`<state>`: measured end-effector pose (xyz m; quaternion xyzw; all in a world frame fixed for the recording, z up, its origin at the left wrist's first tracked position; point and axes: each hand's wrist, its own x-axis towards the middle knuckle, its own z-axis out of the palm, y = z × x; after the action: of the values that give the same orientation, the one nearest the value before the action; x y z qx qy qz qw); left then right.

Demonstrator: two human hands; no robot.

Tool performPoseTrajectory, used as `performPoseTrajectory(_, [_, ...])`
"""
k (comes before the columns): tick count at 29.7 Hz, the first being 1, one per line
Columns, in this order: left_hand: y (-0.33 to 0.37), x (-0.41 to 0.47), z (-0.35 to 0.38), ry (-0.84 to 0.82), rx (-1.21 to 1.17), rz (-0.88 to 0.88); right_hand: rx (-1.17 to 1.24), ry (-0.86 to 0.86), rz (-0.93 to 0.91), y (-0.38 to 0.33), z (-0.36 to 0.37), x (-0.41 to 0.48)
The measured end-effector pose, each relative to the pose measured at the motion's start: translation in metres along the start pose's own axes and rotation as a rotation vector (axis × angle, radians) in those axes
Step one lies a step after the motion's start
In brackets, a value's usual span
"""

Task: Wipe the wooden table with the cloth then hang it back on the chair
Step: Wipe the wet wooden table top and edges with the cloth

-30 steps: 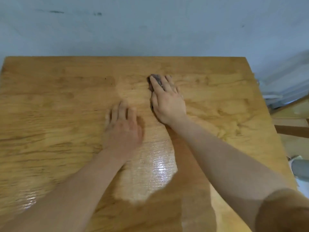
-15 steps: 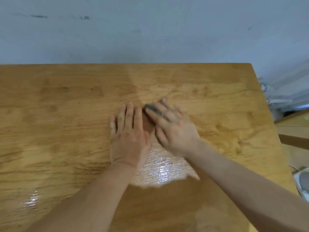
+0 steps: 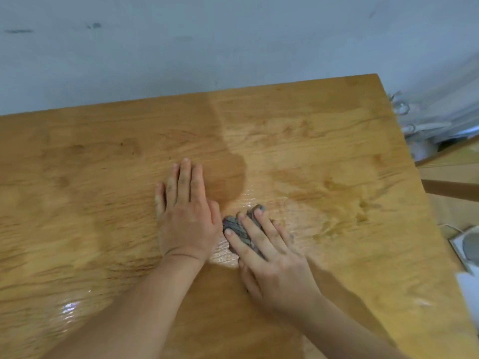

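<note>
A small grey cloth (image 3: pixel 239 230) is pressed flat onto the wooden table (image 3: pixel 324 156) by the right hand (image 3: pixel 272 257). The fingers (image 3: pixel 255 238) of that hand are spread out on top of the cloth, so only a crumpled bit is seen between them. The cloth is found near the middle of the table. The left hand (image 3: pixel 185 216) is laid flat on the wood just beside it, palm down, fingers straight and close together, with nothing held. A shiny wet patch is seen around the cloth.
</note>
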<state>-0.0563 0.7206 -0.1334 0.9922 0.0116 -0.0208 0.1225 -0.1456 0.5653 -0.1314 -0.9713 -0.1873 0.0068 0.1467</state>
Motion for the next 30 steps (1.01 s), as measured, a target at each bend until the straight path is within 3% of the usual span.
performPoseTrajectory(3, [0.000, 0.001, 0.001, 0.006, 0.013, -0.004, 0.013, 0.019, 0.014, 0.029, 0.001, 0.055])
performPoseTrajectory(9, [0.000, 0.000, 0.002, 0.008, 0.056, 0.003, -0.015, 0.133, 0.400, 0.091, -0.006, 0.219])
performPoseTrajectory(11, [0.000, 0.000, 0.003, 0.010, 0.061, 0.009, 0.002, 0.191, 0.444, 0.074, 0.001, 0.195])
performPoseTrajectory(13, [0.000, -0.003, 0.001, 0.022, 0.052, 0.008, 0.009, 0.207, 0.374, 0.040, 0.005, 0.123])
performPoseTrajectory(16, [0.001, -0.002, 0.001, 0.032, 0.045, -0.002, -0.008, 0.079, 0.207, 0.003, 0.000, 0.007])
performPoseTrajectory(18, [0.001, 0.000, 0.001, 0.031, 0.041, -0.005, -0.026, 0.041, 0.131, 0.010, -0.004, -0.017])
performPoseTrajectory(23, [0.000, 0.001, 0.002, 0.038, 0.058, -0.002, -0.002, 0.128, 0.272, 0.073, -0.013, 0.118])
performPoseTrajectory(26, [0.001, 0.000, 0.003, 0.035, 0.074, -0.006, 0.002, 0.097, 0.396, 0.092, -0.014, 0.215])
performPoseTrajectory(30, [0.001, -0.001, 0.004, 0.040, 0.069, -0.004, 0.034, 0.135, 0.356, 0.053, 0.003, 0.214])
